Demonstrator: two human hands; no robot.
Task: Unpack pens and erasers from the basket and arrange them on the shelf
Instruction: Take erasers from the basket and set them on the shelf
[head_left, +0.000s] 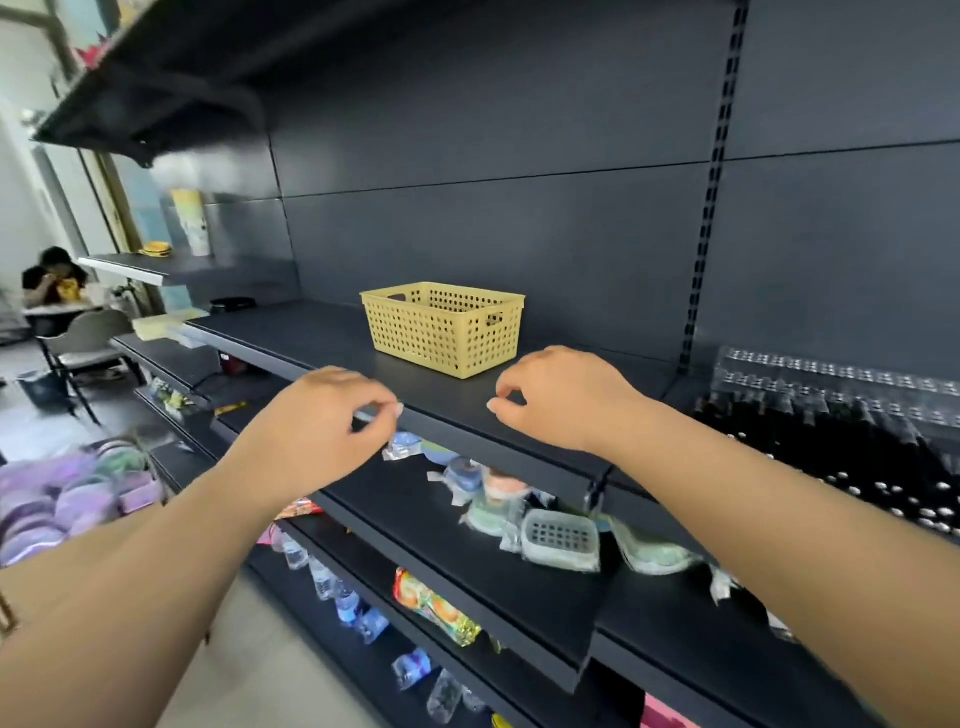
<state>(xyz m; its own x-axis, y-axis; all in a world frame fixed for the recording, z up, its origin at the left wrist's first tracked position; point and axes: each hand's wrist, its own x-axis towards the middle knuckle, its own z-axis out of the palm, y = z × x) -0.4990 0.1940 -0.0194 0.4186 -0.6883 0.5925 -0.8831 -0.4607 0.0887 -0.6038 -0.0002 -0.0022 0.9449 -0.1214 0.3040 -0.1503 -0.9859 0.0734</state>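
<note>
Head view is showing a person sitting at far left in a pale room, the left hand (322, 421) and right hand (561, 397) hovering loosely curled, holding nothing, before the yellow basket (441, 330) standing on the dark shelf (322, 332); no writing legible.

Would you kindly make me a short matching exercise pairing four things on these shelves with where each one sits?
Things:
1. yellow basket
2. clear soap dish
3. water bottles
4. dark pens

Places:
A. far right of the basket's level
B. shelf just below the basket
C. lower shelf near the floor
D. shelf before both hands

Pairs: 1-D, 2-B, 3-C, 4-A
</note>
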